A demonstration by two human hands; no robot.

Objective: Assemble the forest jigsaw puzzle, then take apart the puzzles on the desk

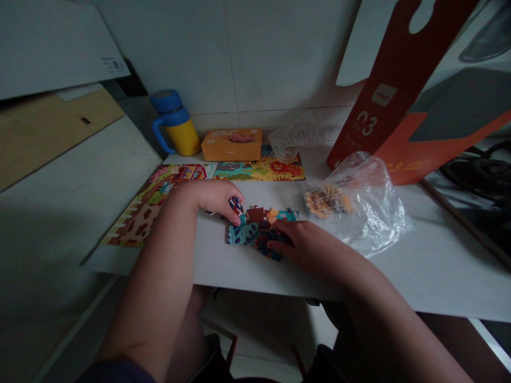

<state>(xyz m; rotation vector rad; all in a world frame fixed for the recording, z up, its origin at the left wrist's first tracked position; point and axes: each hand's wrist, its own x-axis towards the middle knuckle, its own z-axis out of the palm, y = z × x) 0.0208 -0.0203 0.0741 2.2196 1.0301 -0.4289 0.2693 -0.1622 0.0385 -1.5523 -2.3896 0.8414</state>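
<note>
2 bare hands work close together above the table (255, 274). The left hand (221, 198) has its thumb and fingers closed, pinching a dark puzzle piece (235, 204). The right hand (299, 239) is curved low, with fingers touching the group of colourful puzzle pieces (249, 233), which lies between and just beyond the 2 hands; I cannot tell whether it pinches any of them. Beyond the right hand, to its right, a clear plastic bag (373, 213) contains more pieces (327, 201). Beyond the left hand stands an orange box (231, 146); its inside is hidden. To the right of this box is a transparent plastic package (293, 137).
</note>
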